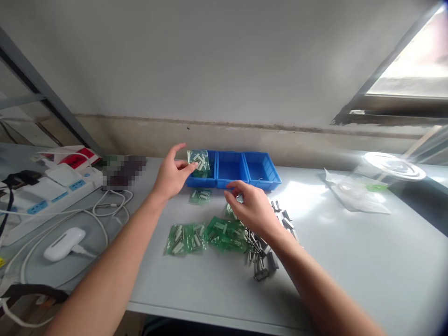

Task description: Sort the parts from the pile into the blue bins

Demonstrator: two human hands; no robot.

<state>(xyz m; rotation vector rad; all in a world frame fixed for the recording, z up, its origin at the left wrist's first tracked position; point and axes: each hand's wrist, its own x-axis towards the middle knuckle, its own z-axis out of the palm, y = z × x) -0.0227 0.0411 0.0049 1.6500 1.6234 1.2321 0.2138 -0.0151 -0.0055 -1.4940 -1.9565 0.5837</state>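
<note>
My left hand (172,175) is at the left blue compartment, its thumb against a small clear-green plastic bag (199,158) of metal parts. That bag stands upright over the compartment, and the fingers behind it are partly hidden. My right hand (250,205) hovers with curled, parted fingers above another green bag (229,212), mostly covered by the hand. One more green bag (200,196) lies just in front of the blue bins (233,184). Several filled green bags (187,239) lie closer to me, beside a pile of loose metal pins and clips (259,254) under my right wrist.
At left are a white power strip (52,196), tangled white cables (101,219) and a white rounded device (65,243). A clear plastic bag (357,191) and a white reel (394,165) lie at right. The wall (217,70) rises behind the bins.
</note>
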